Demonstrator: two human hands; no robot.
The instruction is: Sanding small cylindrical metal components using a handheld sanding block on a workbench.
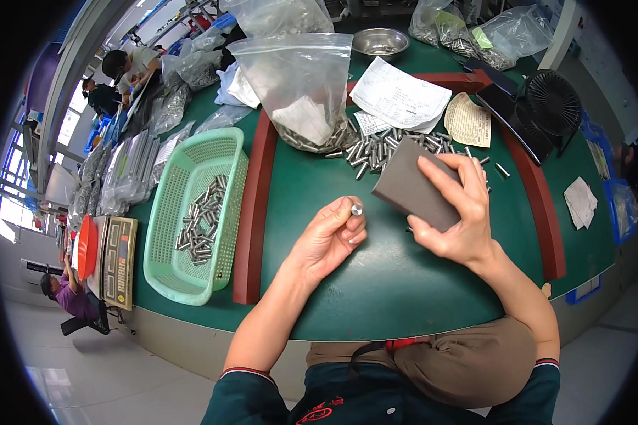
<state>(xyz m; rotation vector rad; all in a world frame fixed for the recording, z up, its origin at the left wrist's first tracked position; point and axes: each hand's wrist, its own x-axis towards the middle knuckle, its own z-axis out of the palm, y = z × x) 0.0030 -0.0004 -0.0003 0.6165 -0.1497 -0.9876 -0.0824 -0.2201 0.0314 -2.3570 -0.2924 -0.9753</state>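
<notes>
Pinched in my left hand [330, 237] is a small metal pin [357, 210], its shiny round end facing up. My right hand [461, 212] grips a grey-brown rectangular block [417, 185], like a sanding block, thumb on the near edge and fingers over the far side. The block is tilted and apart from the pin, just to its right. Behind it a heap of metal pins [376, 151] lies loose on the green table, partly hidden by the block. More pins [204, 223] lie in the green plastic basket [160, 244] left of my left hand.
A dark red frame [254, 212] borders the green work surface [404, 297]. At the back stand a clear bag of pins [305, 92], papers [397, 88] and a steel bowl [381, 42]. A black fan [551, 103] is at right; a scale [118, 262] at left. Other people are farther left.
</notes>
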